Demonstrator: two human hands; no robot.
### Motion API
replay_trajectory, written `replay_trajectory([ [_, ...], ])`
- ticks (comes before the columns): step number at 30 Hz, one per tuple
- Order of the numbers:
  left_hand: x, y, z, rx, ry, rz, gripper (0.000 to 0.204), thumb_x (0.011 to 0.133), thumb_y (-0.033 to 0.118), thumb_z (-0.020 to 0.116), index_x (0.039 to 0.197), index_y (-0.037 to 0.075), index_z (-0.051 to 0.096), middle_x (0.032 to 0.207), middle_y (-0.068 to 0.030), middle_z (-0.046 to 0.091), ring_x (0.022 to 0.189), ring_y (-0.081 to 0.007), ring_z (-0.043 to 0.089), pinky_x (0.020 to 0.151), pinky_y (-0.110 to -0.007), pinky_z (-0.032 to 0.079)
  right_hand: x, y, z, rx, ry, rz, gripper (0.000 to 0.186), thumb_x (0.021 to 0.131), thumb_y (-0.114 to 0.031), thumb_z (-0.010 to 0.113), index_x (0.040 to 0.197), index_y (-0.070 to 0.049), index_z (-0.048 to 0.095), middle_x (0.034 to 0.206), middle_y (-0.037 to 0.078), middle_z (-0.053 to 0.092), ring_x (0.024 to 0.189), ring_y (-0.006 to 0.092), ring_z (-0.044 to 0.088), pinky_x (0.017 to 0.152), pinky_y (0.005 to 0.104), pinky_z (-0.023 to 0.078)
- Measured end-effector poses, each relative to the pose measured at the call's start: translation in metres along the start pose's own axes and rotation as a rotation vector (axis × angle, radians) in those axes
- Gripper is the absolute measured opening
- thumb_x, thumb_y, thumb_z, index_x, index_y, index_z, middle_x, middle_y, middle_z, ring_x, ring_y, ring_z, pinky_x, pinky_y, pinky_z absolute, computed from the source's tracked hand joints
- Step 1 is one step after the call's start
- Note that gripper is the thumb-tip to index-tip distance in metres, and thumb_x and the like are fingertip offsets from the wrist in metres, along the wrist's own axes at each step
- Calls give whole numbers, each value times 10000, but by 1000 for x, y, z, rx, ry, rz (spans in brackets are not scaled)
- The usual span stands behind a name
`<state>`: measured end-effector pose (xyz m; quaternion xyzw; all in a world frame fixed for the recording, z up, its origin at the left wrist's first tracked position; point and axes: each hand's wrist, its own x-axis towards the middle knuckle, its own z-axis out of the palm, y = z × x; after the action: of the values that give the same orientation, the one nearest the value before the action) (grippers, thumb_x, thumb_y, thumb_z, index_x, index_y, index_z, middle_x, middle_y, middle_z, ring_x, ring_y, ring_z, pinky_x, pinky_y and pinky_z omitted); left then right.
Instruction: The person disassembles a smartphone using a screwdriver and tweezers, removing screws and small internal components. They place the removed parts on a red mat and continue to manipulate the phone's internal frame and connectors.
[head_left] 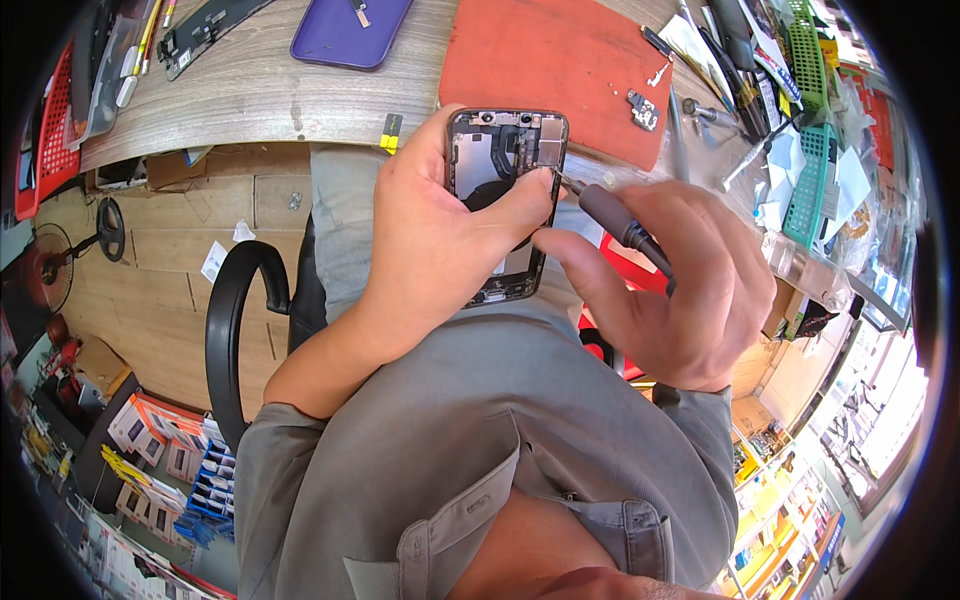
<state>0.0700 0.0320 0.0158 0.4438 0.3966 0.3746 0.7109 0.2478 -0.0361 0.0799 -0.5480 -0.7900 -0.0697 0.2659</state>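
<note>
Phone, opened up, was held over the lap at the near edge of the desk, a dark-handled tool at its right side.
Left hand grip pinched it, thumb across the inside, fingers mostly hidden behind; right hand grip was curled round the tool, exact finger contact unclear. Tool tip sat just beside the left thumb; whether it touched any part, couldn't tell. Judgement: doing this well called for a steady frame, light pressure and small wrist moves, with the left thumb out of the slip line. Bracing on the orange mat would likely have beaten mid-air work; a slip risked gouging the insides.
</note>
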Motion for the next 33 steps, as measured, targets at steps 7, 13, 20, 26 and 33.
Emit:
replay_trajectory([
  [7,0,-4,-1,6,-3,6,213,949,-11,811,1135,0,707,997,-19,794,885,-50,720,769,-266,585,-3,1,-1,3,-38,-6,605,795,-38,1007,1248,35,613,980,199,802,768,275,798,607,326,610],
  [13,0,-3,0,-1,0,-8,230,947,-13,812,1154,-5,710,1016,-27,801,891,-53,721,783,-266,588,-1,4,8,195,1,27,525,842,39,942,1262,10,627,1031,239,806,845,298,819,690,332,646],
  [20,0,0,-1,3,-7,-37,252,942,-15,818,1170,-11,712,1029,-28,804,906,-57,724,804,-274,597,-11,1,4,325,12,122,572,870,148,875,1334,26,564,1104,270,795,953,306,825,798,370,682],
  [26,0,1,-1,18,-5,-39,253,938,-15,825,1163,-11,710,1018,-28,802,902,-57,723,804,-275,598,-13,5,7,297,26,103,629,870,160,872,1373,32,516,1090,276,786,975,312,821,815,384,684],
  [33,0,-1,-2,29,-3,-27,233,934,-6,832,1134,-4,713,999,-18,794,878,-50,705,783,-268,581,-13,5,7,300,21,115,576,862,146,883,1330,36,566,1083,244,794,960,290,818,817,375,677],
])
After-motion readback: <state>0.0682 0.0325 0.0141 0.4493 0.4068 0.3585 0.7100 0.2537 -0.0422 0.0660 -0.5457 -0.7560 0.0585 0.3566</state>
